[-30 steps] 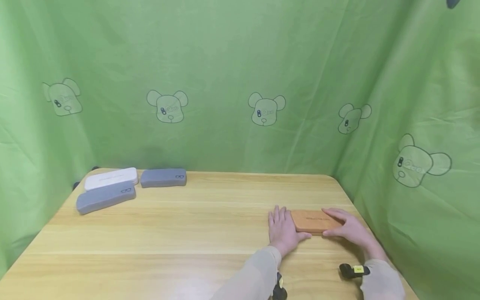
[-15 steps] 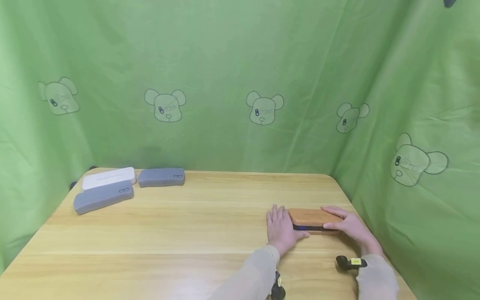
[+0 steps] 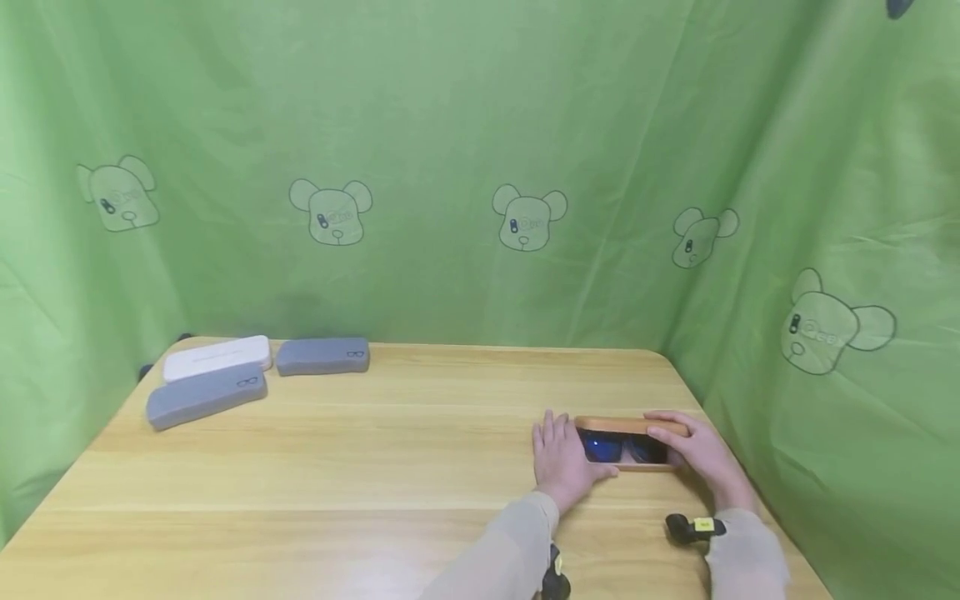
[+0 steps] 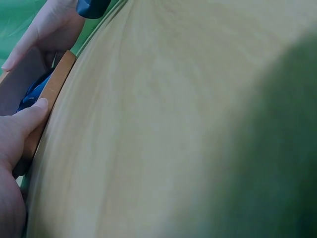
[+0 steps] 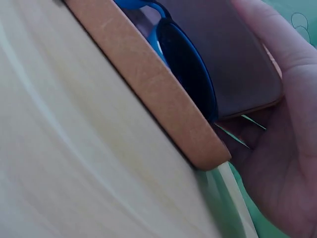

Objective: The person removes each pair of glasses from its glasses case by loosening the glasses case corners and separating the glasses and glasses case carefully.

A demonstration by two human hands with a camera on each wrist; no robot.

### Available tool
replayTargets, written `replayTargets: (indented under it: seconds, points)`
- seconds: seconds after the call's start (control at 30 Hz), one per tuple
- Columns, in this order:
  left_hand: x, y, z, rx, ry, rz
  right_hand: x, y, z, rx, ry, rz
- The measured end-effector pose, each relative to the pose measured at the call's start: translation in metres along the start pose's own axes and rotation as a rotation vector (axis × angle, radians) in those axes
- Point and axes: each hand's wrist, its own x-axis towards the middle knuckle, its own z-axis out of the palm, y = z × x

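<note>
An orange-brown glasses case lies at the right of the table, its lid tilted up and back. Blue-framed sunglasses with dark lenses show in the grey-lined inside. My left hand holds the case's left end, with the thumb over the front wall of the base. At the right end, my right hand grips the raised lid, thumb along its front edge and fingers behind. The right wrist view shows the front wall resting on the table, with part of the right fingers hidden by the lid.
Back left on the wooden table are a white case, a grey glasses case in front of it and another grey case beside them. A green curtain stands behind the table and along both sides.
The case was closed a second ago. My right hand has swung its lid up and back, bringing the sunglasses into sight. My left hand has stayed at the left end.
</note>
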Motion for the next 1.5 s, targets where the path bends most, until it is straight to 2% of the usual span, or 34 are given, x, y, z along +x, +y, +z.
replayTargets:
  seconds: [0.17,0.57,0.9,1.5]
  points:
    - [-0.001,-0.001,0.002,0.0,0.002,0.003,-0.002,-0.006,0.002,-0.015,0.052,-0.005]
    - [-0.002,-0.001,0.004,-0.01,-0.018,0.005,0.001,-0.019,0.004,-0.083,0.057,0.042]
    - [-0.002,0.0,0.004,-0.002,-0.014,0.003,-0.001,-0.02,-0.002,-0.198,0.128,-0.11]
    - [0.001,-0.002,0.003,0.009,-0.006,0.014,-0.018,-0.039,-0.011,-0.274,0.195,-0.173]
